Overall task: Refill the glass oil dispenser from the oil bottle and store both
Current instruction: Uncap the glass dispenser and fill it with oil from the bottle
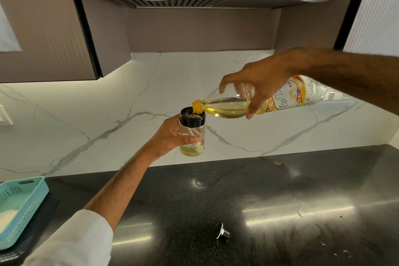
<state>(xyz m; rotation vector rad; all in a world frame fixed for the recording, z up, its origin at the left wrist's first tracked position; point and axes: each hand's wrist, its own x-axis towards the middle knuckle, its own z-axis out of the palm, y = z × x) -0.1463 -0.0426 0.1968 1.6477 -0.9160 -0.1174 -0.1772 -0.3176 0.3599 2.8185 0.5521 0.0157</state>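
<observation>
At frame centre, the left hand (170,136) wraps its fingers around the upright glass oil dispenser (192,134); the right hand (259,84) grips the oil bottle (287,97), tilted, yellow neck over the dispenser's black mouth, above the dark surface (280,201).

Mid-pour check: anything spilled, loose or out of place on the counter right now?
Some. A small metal dispenser cap lies on its side, loose on the black countertop. Pale droplets or flecks dot the counter to its right, and an orange speck sits near the backsplash. The pour itself looks clean.
</observation>
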